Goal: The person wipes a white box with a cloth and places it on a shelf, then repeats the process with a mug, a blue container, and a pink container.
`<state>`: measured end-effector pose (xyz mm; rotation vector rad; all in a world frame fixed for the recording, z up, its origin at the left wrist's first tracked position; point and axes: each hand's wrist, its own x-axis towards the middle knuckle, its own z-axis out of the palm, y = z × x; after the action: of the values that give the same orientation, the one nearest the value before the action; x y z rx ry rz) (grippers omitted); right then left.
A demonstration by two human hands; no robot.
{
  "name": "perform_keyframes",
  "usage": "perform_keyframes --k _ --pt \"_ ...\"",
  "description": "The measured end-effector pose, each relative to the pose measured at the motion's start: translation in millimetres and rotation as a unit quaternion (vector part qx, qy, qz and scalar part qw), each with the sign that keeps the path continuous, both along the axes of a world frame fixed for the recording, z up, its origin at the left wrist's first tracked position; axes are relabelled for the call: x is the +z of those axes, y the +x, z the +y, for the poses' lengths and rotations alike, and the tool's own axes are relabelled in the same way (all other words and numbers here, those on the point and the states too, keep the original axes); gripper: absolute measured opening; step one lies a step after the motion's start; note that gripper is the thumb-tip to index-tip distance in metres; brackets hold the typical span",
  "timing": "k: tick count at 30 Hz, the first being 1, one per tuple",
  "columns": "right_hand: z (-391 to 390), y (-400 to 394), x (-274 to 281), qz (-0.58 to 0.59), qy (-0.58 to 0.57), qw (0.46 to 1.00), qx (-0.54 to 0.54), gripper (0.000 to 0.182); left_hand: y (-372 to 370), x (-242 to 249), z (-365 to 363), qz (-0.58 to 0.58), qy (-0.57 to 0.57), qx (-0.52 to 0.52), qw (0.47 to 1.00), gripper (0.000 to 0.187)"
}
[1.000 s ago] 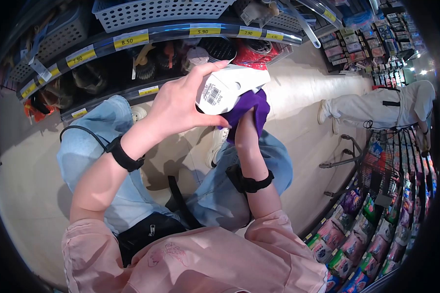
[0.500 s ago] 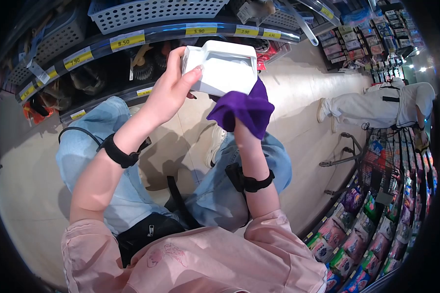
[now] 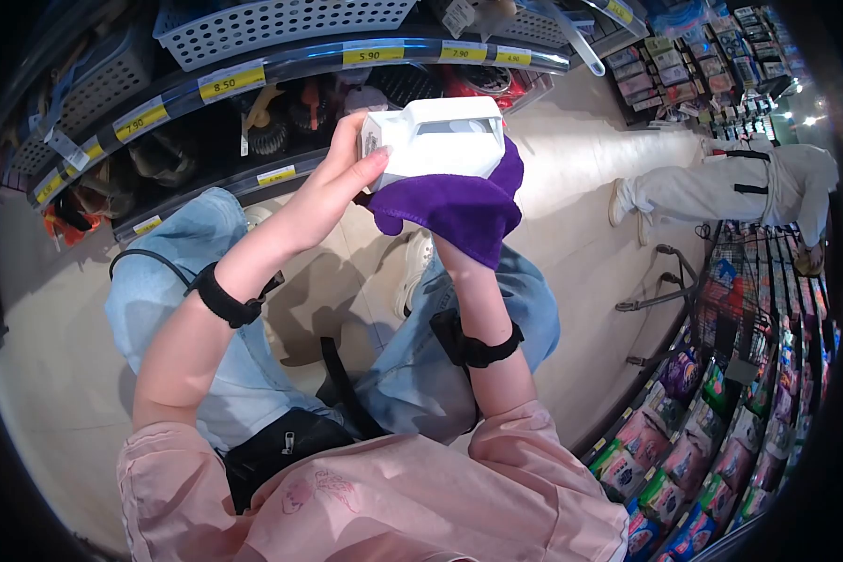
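Note:
My left hand [image 3: 345, 180] grips the left end of a white plastic box-shaped item [image 3: 440, 140], with the thumb along its near side and the fingers behind it. The item has a raised frame-like part at its top right. A purple cloth [image 3: 450, 214] lies against its lower side and right end. The cloth covers my right hand, so its fingers are hidden; only the wrist shows below the cloth.
A shelf [image 3: 281, 73] with yellow price labels runs across the top, with a perforated basket [image 3: 281, 33] on it. Brushes hang below. At the right are a person in pale trousers [image 3: 693, 192], a wire cart [image 3: 731, 309] and racks of packets [image 3: 660, 496].
The white item has tilted and shifted slightly right and down. The purple cloth has spread left along its lower side. The person at the right has bent a little differently.

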<state>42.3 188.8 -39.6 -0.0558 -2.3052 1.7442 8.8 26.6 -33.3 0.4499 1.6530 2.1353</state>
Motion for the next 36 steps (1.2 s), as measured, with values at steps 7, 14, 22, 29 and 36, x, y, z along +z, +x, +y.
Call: perform_keyframes --k 7,14,22,29,36 --pt "9 0 -9 0.005 0.045 0.999 0.010 0.055 -2 -12 4 0.123 0.008 -0.001 0.992 0.053" --pt "12 -1 -1 0.066 0.035 0.992 -0.102 0.033 2 2 -2 0.081 -0.013 -0.016 0.996 0.055" --pt "8 1 16 -0.002 -0.227 0.972 -0.062 0.029 0 -5 -3 -0.026 -0.039 -0.052 0.998 0.050" --pt "11 0 10 -0.042 -0.330 0.933 -0.135 0.031 0 -3 0 -0.005 -0.009 -0.015 1.000 0.044" --pt "23 1 -5 -0.043 -0.230 0.965 -0.116 0.029 6 -3 0 0.092 -0.032 -0.026 0.995 0.047"
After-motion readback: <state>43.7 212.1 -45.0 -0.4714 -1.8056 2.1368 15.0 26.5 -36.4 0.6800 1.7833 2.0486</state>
